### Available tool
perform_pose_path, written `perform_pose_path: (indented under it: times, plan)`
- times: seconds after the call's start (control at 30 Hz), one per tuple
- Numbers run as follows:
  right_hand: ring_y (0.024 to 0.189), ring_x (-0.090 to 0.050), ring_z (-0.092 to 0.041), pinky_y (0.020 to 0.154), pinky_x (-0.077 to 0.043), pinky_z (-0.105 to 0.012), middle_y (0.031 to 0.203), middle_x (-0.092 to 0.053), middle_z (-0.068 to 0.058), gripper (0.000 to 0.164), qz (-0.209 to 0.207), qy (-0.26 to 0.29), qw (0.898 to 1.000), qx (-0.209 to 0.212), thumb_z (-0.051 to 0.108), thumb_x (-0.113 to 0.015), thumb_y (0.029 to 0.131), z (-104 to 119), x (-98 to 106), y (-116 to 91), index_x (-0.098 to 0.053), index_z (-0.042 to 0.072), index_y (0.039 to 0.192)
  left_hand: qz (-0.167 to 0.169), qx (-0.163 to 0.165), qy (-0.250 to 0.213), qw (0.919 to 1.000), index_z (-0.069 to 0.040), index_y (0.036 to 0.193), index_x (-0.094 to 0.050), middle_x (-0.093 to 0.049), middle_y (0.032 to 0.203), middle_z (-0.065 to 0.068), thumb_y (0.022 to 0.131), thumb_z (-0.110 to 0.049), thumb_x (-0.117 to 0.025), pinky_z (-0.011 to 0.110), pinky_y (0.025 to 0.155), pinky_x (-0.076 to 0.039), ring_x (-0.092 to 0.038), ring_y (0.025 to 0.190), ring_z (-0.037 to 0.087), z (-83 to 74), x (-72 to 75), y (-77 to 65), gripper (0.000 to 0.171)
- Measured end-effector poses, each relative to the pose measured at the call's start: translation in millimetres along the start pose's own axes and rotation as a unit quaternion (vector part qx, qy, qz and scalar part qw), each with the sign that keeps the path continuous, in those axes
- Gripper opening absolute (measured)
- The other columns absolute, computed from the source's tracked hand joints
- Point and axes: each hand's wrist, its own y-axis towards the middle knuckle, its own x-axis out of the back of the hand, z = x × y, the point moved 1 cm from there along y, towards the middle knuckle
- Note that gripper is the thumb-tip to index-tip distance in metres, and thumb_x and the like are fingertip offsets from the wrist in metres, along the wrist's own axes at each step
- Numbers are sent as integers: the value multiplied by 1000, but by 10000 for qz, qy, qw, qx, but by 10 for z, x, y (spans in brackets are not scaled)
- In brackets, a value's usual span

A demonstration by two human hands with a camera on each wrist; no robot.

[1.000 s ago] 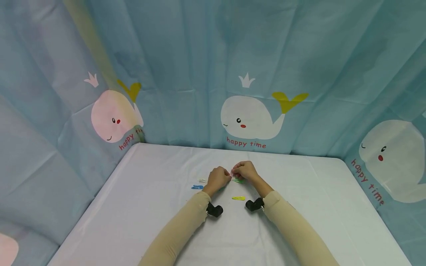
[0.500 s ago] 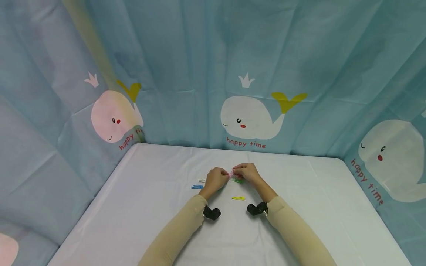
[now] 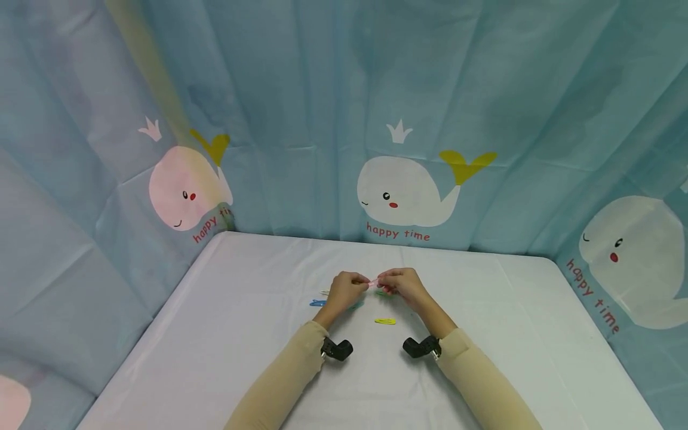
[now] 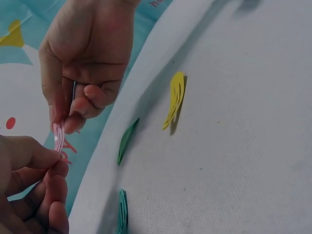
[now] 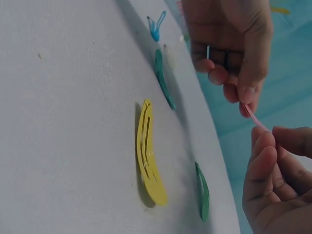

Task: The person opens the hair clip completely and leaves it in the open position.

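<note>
A pink snap hair clip [image 4: 59,137] is stretched between both hands above the table. My left hand [image 3: 345,291] pinches one end between thumb and fingers, and my right hand [image 3: 404,284] pinches the other end. In the right wrist view the pink clip [image 5: 255,117] is seen edge-on and looks thin. Below the hands lie a green hair clip [image 5: 203,192] near the right hand and a teal hair clip [image 5: 163,80] near the left. Nearer my body rests a yellow hair clip [image 3: 384,321].
Left of the left hand lie a blue hair clip [image 3: 318,303], standing open in the right wrist view, and a whitish clip [image 3: 325,292], mostly hidden. The white tablecloth [image 3: 215,334] covers the table, and a blue whale-print curtain [image 3: 301,179] hangs behind it.
Both hands have drawn slightly back toward the body and a little apart, still holding the pink hair clip. More of the clip shows between them. The clips on the table have not moved.
</note>
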Motion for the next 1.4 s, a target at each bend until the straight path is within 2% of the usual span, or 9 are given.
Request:
perform_pose_path:
  times: [0.23, 0.47, 0.9, 1.1, 1.4]
  plan:
    - [60, -58, -11, 60, -50, -25, 74, -71, -2, 23, 346, -70, 9994, 37, 5, -63, 89, 23, 12, -88, -67, -13, 104, 236, 69, -218, 9995, -7, 93, -76, -74, 89, 7, 90, -14, -67, 29, 70, -52, -64, 76, 13, -14, 55, -53, 12]
    - [63, -59, -11, 62, -51, -25, 78, -72, -4, 21, 403, -76, 9991, -145, 7, -64, 90, 38, 9, -183, -69, -9, 103, 418, 102, -424, 9982, -6, 94, -76, -73, 90, 7, 90, -15, -67, 28, 69, -52, -61, 75, 12, 11, 67, -108, 13]
    - [64, -59, -12, 64, -52, -25, 77, -72, -2, 24, 701, -86, 9975, 11, 9, -64, 91, 43, 14, -338, -69, -10, 104, 635, 105, -799, 9947, -5, 95, -76, -73, 90, 8, 89, -16, -68, 23, 66, -49, -60, 74, 11, -22, 149, -248, 15]
    - [64, -60, -11, 65, -52, -25, 77, -71, 0, 24, 786, 234, 9966, 23, 7, -64, 91, 6, 1, -386, -68, -12, 105, 871, 414, -1235, 9876, -4, 96, -76, -74, 87, 6, 88, -18, -69, 22, 65, -46, -57, 72, 11, -22, 164, -276, 18]
    - [66, -60, -9, 66, -53, -23, 80, -71, 1, 28, 701, 407, 9965, 186, 9, -65, 92, -56, -38, -477, -65, -13, 108, 1065, 512, -1934, 9740, 0, 100, -75, -74, 85, 5, 90, -17, -67, 28, 71, -50, -59, 70, 9, 40, 163, -282, 21]
